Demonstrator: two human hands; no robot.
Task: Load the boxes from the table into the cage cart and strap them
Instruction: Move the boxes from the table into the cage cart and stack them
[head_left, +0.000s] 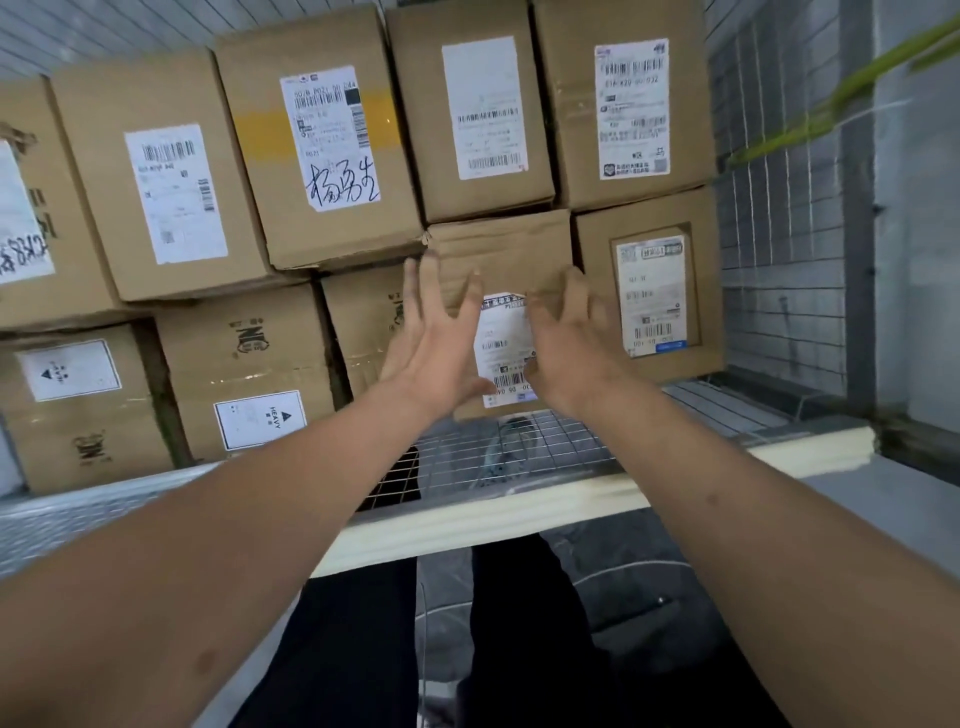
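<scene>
You see brown cardboard boxes (156, 171) stacked in the cage cart (779, 218), whose wire walls form a grey grid of small squares. Most boxes carry white shipping labels (631, 109) printed with black barcodes. One box (322, 135) has a yellow tape band across it, and its label bears large black handwritten characters. A lower box (244, 364) shows a white black-bordered sticker reading HEAVY, plus black printed logos. The label on the right lower box (652, 296) has a small blue patch. The cart's front rail (519, 509) is cream. A green strap (852, 93) crosses the upper right. Your trousers (353, 649) are black.
</scene>
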